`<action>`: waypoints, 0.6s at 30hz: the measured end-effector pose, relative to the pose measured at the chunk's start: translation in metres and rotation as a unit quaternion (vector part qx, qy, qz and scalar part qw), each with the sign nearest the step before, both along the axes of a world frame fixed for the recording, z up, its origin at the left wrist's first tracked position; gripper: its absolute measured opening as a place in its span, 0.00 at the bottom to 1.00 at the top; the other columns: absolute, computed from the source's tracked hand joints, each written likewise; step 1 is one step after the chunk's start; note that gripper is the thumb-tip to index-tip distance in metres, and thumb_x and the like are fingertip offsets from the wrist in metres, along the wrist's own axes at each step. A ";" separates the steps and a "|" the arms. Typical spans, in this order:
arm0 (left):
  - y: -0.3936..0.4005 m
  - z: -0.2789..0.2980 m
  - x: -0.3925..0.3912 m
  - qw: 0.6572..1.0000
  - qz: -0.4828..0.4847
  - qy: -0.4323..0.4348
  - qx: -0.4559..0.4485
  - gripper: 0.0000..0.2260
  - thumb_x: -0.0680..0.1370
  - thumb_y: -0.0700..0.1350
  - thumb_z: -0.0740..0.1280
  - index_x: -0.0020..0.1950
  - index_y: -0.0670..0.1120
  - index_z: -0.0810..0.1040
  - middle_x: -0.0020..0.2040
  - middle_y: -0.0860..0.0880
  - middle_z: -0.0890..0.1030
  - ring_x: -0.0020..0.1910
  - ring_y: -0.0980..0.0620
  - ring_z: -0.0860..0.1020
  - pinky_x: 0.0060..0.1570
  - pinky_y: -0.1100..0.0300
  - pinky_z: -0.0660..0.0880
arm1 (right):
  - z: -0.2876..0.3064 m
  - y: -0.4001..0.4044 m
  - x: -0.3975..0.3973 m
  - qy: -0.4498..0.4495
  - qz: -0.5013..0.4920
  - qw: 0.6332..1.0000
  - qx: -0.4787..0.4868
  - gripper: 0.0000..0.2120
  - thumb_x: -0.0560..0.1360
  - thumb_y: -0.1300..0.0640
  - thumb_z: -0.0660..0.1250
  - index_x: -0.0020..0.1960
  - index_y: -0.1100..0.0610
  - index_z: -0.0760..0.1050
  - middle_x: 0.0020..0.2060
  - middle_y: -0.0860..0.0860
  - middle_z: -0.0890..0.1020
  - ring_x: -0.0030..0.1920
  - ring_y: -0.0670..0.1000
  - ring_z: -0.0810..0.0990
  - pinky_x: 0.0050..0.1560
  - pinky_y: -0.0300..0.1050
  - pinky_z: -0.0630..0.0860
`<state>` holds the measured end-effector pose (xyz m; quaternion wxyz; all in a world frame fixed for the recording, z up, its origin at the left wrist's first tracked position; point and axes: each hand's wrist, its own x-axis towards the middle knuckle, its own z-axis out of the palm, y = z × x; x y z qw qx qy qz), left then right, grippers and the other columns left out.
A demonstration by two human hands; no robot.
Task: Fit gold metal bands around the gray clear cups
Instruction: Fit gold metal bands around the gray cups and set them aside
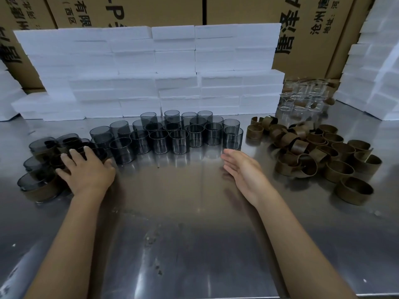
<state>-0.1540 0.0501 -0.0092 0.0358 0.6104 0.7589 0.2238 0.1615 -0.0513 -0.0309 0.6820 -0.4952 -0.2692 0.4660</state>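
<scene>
Mostly upright gray cups (159,141), bands (343,171) jumbled

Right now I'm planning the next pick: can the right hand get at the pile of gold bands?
Probably yes. The right hand is open and holds nothing, and only bare steel table lies between it and the pile of gold bands just to its right.

On the shiny steel table (194,234): left hand (88,171) flat against banded smoky-gray cups (41,169), right hand (244,169) open, palm inward, between bare gray clear cups (179,134) and heaped gold metal bands (319,152).
</scene>
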 end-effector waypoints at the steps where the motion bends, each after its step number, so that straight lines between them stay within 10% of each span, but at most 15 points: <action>1: 0.002 -0.001 0.000 1.000 -0.003 0.010 0.023 0.30 0.83 0.49 0.63 0.82 0.41 0.57 0.83 0.35 0.50 0.82 0.38 0.43 0.77 0.36 0.40 | 0.000 0.000 0.000 0.000 0.001 1.000 -0.001 0.13 0.82 0.59 0.67 0.64 0.63 0.78 0.60 0.59 0.83 0.63 0.52 0.80 0.59 0.39 0.77; 8: 0.013 -0.005 0.026 0.984 -0.116 0.061 0.124 0.15 0.82 0.47 0.67 0.67 0.43 0.79 0.78 0.36 0.65 0.81 0.39 0.54 0.78 0.41 0.39 | 0.000 0.002 -0.001 0.000 0.003 1.000 0.000 0.13 0.81 0.59 0.67 0.63 0.63 0.79 0.59 0.58 0.83 0.63 0.51 0.81 0.60 0.40 0.77; 18: -0.019 0.003 0.083 0.949 -0.258 -0.130 0.126 0.07 0.82 0.41 0.66 0.57 0.40 0.80 0.69 0.42 0.70 0.63 0.39 0.74 0.68 0.44 0.70 | 0.005 -0.001 -0.006 -0.026 -0.001 1.000 -0.014 0.10 0.82 0.59 0.66 0.61 0.62 0.79 0.60 0.58 0.83 0.63 0.52 0.80 0.63 0.41 0.76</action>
